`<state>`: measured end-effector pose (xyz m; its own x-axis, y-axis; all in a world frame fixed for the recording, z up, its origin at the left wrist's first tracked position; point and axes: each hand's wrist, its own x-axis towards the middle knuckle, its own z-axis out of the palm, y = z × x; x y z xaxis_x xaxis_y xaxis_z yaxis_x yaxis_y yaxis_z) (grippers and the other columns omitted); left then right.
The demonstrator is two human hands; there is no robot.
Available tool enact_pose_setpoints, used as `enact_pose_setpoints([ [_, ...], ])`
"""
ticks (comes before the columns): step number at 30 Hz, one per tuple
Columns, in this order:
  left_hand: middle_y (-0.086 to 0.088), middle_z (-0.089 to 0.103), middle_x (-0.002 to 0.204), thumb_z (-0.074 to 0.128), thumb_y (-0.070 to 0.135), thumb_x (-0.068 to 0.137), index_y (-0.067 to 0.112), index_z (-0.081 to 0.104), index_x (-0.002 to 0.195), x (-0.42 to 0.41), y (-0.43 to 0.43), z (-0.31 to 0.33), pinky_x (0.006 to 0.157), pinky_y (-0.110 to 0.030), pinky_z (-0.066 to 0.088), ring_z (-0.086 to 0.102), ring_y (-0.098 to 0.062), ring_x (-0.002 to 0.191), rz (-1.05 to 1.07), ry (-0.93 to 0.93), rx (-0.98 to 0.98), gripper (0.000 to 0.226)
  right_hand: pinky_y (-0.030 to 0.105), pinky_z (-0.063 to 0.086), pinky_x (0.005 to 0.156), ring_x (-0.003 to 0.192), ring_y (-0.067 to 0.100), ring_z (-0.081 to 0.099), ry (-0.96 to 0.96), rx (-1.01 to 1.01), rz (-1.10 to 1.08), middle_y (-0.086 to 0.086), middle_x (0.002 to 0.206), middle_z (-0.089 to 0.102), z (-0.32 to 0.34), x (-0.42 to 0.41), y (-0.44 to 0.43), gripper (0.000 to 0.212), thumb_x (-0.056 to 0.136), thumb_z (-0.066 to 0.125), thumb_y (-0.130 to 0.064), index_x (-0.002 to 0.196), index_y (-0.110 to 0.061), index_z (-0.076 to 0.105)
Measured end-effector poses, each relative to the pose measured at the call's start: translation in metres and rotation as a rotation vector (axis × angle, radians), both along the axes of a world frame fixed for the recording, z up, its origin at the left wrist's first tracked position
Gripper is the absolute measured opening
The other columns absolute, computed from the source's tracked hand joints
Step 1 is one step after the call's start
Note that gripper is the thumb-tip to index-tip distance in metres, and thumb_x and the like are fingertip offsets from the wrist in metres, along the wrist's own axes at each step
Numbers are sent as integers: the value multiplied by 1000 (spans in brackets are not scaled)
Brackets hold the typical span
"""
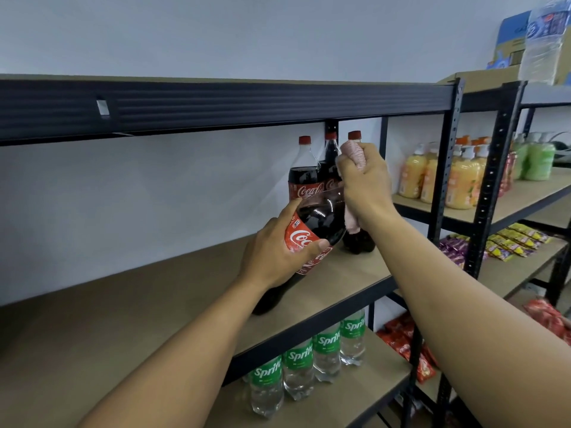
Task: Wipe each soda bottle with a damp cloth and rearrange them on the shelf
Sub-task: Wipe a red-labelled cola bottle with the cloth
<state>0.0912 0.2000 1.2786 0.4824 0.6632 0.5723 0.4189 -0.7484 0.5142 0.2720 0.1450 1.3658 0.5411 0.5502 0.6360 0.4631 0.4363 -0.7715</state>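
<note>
Bare forearms reach up from the lower frame, where the left hand (278,251) clamps fingers and thumb round the tilted cola bottle (319,219) at centre and the right hand (366,186) fists a pink cloth (355,152) about its neck, so a wet slip could topple the standing bottles (304,177) on the tan shelf board (139,304) before the white wall (154,186).

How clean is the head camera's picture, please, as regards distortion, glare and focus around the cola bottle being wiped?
Head view: wide-angle distortion bows the upper shelf beam; light is soft and even; small glare spots sit on the tilted cola bottle; the left hand, right hand and pink cloth are sharp; the wrapped water pack, top right, is smeared.
</note>
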Motion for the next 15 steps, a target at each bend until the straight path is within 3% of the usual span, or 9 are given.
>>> enact_pose_setpoints([
  [4, 11, 57, 143, 57, 92, 72, 59, 25, 151, -13, 8, 8, 96, -40, 61, 65, -11, 114, -118, -57, -85, 92, 38, 58, 68, 77, 19, 65, -90, 139, 221, 0, 95, 67, 2, 0, -5, 6, 104, 66, -29, 110, -30, 64],
  [7, 13, 56, 144, 59, 89, 75, 57, 25, 152, -11, 3, 3, 97, -39, 59, 63, -9, 118, -82, -76, -56, 90, 34, 56, 64, 73, 17, 64, -68, 197, 141, -4, 89, 66, 2, -9, 1, 4, 104, 65, -27, 107, -29, 66],
  [10, 7, 50, 153, 53, 95, 73, 54, 18, 156, -7, -2, -2, 98, -35, 55, 59, -13, 124, 19, -62, -20, 99, 13, 46, 65, 73, -2, 60, -39, 133, -56, -13, 87, 66, 6, -17, 10, 13, 104, 58, -24, 112, -25, 69],
  [11, 6, 49, 154, 51, 97, 72, 53, 17, 156, -6, -1, -3, 98, -35, 55, 59, -14, 125, 28, -66, -18, 101, 12, 43, 65, 75, -4, 59, -28, 102, -84, -14, 88, 65, 7, -17, 12, 16, 105, 56, -24, 115, -24, 69],
  [15, 8, 52, 151, 51, 97, 73, 54, 19, 155, -10, 4, -2, 98, -43, 59, 61, -14, 123, 20, -94, -41, 98, 7, 40, 67, 80, -9, 60, 20, 94, -35, -14, 96, 64, 8, -26, 16, 25, 106, 56, -30, 129, -23, 62],
])
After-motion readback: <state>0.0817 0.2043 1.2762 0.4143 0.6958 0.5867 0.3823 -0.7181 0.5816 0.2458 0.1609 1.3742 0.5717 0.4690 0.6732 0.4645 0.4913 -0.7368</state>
